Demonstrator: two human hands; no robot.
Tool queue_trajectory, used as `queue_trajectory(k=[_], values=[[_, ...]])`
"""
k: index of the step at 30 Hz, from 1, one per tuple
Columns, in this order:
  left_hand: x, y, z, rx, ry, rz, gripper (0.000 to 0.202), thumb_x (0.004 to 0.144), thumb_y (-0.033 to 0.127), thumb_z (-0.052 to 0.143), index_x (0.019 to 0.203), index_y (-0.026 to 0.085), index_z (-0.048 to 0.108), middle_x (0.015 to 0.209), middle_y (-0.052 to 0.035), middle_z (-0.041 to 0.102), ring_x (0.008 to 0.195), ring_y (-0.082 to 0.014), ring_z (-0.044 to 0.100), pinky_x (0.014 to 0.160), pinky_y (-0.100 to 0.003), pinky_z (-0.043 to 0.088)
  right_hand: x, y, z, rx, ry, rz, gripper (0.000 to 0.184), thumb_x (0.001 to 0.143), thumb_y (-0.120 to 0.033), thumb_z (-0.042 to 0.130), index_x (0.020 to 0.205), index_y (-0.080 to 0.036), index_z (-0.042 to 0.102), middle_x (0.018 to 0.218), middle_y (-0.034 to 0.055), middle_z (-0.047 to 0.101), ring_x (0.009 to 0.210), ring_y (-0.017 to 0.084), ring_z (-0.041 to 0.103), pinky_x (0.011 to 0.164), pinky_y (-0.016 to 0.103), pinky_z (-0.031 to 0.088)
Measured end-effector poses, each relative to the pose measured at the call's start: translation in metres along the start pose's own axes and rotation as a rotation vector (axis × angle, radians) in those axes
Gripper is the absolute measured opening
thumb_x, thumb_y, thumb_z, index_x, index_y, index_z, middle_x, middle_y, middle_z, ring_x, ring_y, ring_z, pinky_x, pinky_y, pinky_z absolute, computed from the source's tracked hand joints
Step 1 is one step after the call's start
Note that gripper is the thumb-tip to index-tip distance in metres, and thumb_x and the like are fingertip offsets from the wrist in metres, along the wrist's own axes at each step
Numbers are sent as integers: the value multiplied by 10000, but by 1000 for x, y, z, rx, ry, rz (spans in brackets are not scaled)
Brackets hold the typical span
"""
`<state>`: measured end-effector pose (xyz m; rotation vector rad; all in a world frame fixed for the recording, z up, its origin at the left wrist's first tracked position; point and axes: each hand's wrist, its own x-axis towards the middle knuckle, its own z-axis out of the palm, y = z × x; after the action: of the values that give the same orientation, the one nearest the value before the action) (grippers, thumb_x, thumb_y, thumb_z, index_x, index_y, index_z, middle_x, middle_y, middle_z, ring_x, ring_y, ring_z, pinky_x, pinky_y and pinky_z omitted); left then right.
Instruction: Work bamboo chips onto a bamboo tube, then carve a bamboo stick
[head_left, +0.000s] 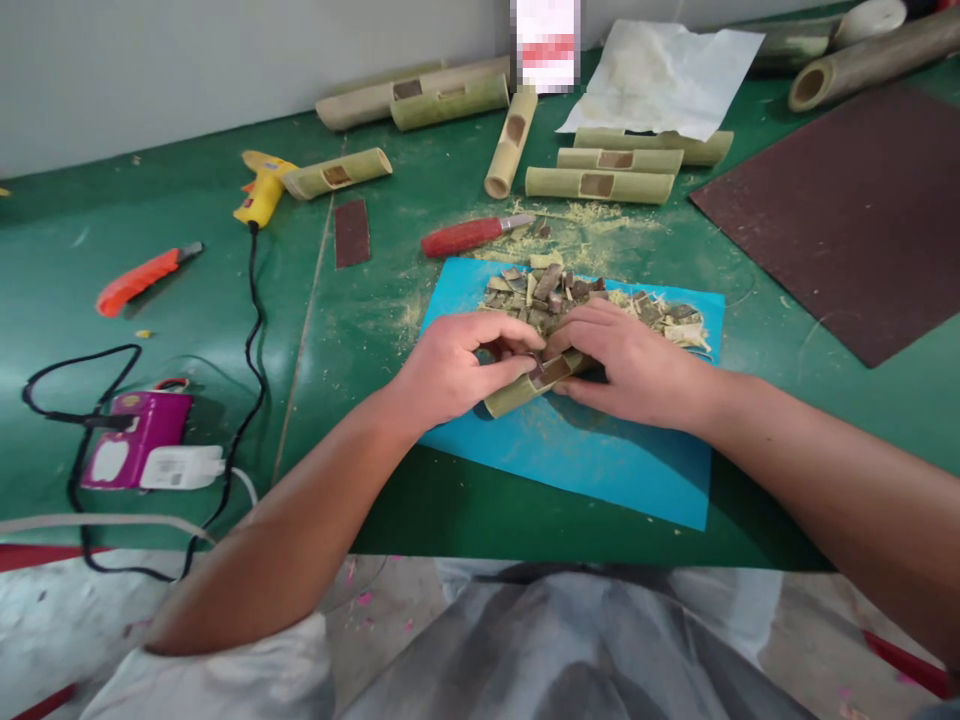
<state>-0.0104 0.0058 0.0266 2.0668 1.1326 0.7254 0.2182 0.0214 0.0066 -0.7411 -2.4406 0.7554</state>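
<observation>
A short bamboo tube (517, 393) with a rectangular notch cut in it lies on the blue mat (600, 460). My left hand (450, 365) is closed around its left part, thumb and forefinger pinching at the notch. From the right, my right hand (637, 365) covers the tube's other end, its fingers curled over it. Just behind the hands, a heap of bamboo chips (555, 290) and shavings sits on the mat.
On the green table (187, 260) lie a red-handled knife (469, 236), an orange utility knife (142, 278), a yellow glue gun (260, 187) with black cord, several notched bamboo tubes (600, 184), brown sandpaper (847, 210), white paper (664, 75) and a purple device (135, 440) with a white charger.
</observation>
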Motion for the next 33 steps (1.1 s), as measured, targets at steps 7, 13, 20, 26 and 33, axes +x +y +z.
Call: queue_trajectory(k=[7, 13, 20, 26, 33], values=[[-1, 1, -3, 11, 61, -6, 83, 855, 174, 710, 886, 197, 784, 877, -41, 781, 788, -165, 719, 713, -262, 562, 1, -1, -1, 12, -17, 8, 74, 876, -210, 600, 949, -207, 612, 946, 84, 659, 934, 239, 565, 867, 396, 439], [0, -3, 1, -20, 7, 13, 71, 833, 186, 741, 890, 183, 785, 858, -49, 780, 763, -167, 719, 679, -255, 563, 0, 0, 0, 12, -14, 9, 53, 894, -239, 601, 936, -208, 611, 922, 78, 647, 916, 236, 558, 848, 390, 434], [-2, 2, -5, 28, 50, 13, 67, 853, 175, 715, 867, 176, 780, 871, -47, 781, 791, -168, 725, 702, -254, 563, 1, 0, 0, 21, -37, 12, 116, 874, -217, 613, 978, -171, 633, 972, 106, 655, 951, 251, 570, 875, 400, 438], [-1, -1, -7, 28, 32, -19, 50, 825, 187, 737, 858, 178, 775, 834, -29, 773, 734, -147, 707, 658, -231, 556, 0, 1, 0, 1, -31, 3, 94, 894, -232, 590, 964, -179, 624, 947, 94, 647, 925, 241, 563, 865, 390, 438], [-4, 2, -6, 73, 262, -16, 51, 849, 198, 689, 877, 177, 726, 831, -5, 745, 731, -128, 674, 688, -236, 564, -3, -6, 0, -140, 131, -27, 139, 939, -293, 569, 998, -183, 628, 988, 114, 691, 927, 251, 575, 841, 401, 443]])
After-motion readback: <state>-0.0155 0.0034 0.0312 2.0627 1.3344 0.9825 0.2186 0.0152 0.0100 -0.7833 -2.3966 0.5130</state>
